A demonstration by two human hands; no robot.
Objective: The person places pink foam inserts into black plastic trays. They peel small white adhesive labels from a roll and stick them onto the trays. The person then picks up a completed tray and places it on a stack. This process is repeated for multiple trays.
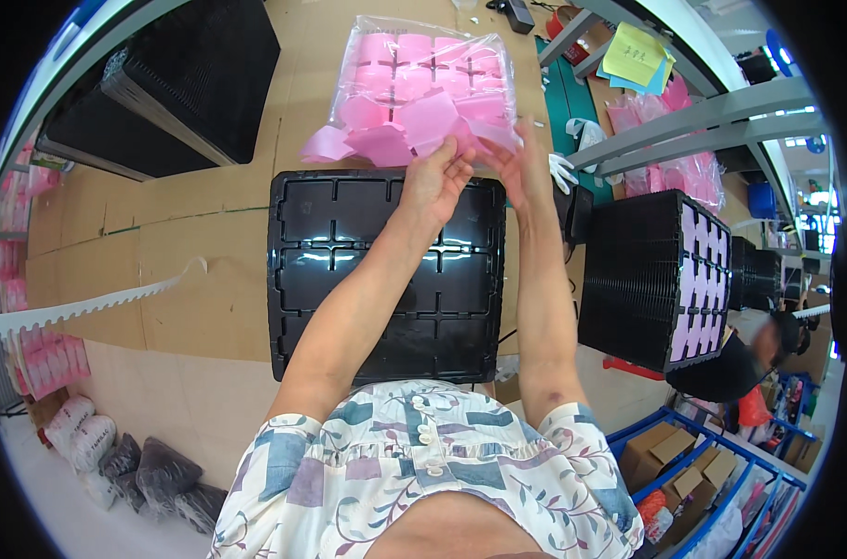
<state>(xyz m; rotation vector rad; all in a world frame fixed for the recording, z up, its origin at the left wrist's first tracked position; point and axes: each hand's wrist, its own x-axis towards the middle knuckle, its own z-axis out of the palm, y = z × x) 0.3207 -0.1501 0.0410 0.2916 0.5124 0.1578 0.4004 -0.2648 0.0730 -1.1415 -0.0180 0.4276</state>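
Note:
My left hand (435,179) is closed on several thin pink pieces (433,121), pinching their lower edge. They fan out over the near side of a clear plastic bag (428,56) that holds rows of similar pink pieces. Close by on the right, my right hand (516,172) has its fingers apart at the pink pieces' right end, partly blurred by motion. Below both hands a glossy black plastic tray (386,312) with moulded compartments lies on the table in front of me. My left forearm crosses over it and hides part of its surface.
Tall stacks of black trays stand at the back left (190,84) and on the right (628,279); the right stack's side shows pink pieces. A white toothed strip (97,303) juts in from the left. Grey shelf bars (703,121) and a white glove (561,170) are at the right.

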